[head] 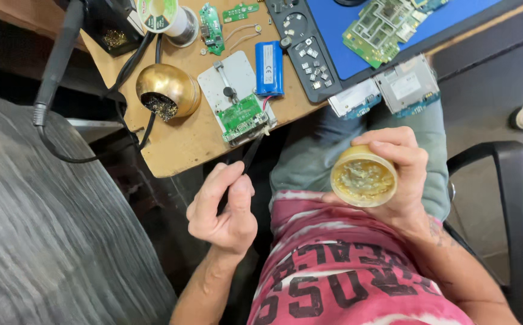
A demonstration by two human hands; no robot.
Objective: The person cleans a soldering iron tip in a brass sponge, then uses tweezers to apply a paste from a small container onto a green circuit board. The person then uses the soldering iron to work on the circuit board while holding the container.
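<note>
While I watch: right hand (396, 174) fingers wrap round yellow paste-filled tin (363, 176) (lid off) | left hand (224, 207) pinches thin black tool (250, 155).

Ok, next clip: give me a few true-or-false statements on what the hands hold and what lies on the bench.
1. The right hand holds an open round tub of yellowish paste. True.
2. The left hand is empty. False: it grips a thin dark tool pointing at the green circuit board.
3. A blue cylindrical battery lies beside the board holder. True.
4. The brass-coloured tip cleaner sits on the blue mat. False: it sits on the bare wooden bench.
</note>
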